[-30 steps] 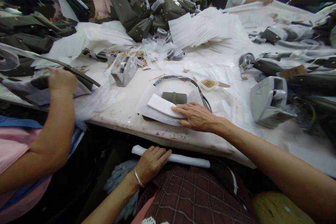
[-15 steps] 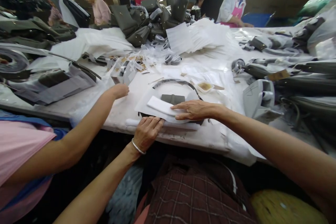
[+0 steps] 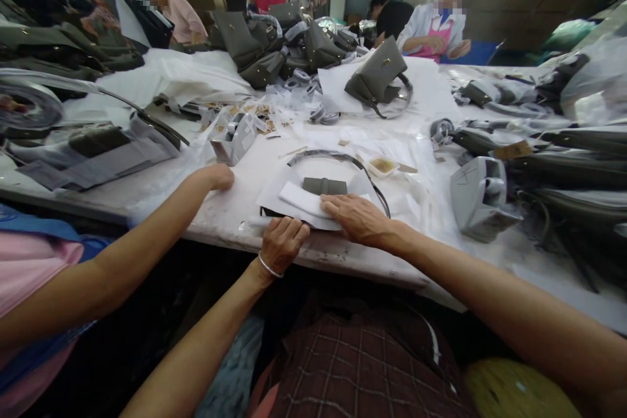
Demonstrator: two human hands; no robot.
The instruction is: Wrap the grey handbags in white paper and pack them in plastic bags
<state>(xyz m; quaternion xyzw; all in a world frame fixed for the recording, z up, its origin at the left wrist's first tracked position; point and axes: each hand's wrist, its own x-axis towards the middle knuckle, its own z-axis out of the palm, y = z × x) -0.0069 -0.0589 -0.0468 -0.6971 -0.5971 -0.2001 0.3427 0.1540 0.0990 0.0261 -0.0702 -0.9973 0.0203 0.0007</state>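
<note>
A dark grey handbag lies flat in front of me near the table's front edge, its wrapped handle arching away from me. A white sheet covers part of it, with a folded white pad on top. My right hand rests on the pad's right end, fingers stretched out and lying together, thumb hidden. At the bag's near edge, my left hand, with a bangle at the wrist, has its fingers curled over the edge. What lies under its fingertips is hidden.
To my left, a co-worker's hand rests beside a tape dispenser. Another dispenser stands at right, near stacked bags. A small dish sits beyond my bag. Across the table, a grey bag lies on white sheets.
My right hand has drawn its fingers in slightly on the pad. A grey bag now lies on the white sheets across the table. The co-worker's hand at left has moved slightly nearer.
</note>
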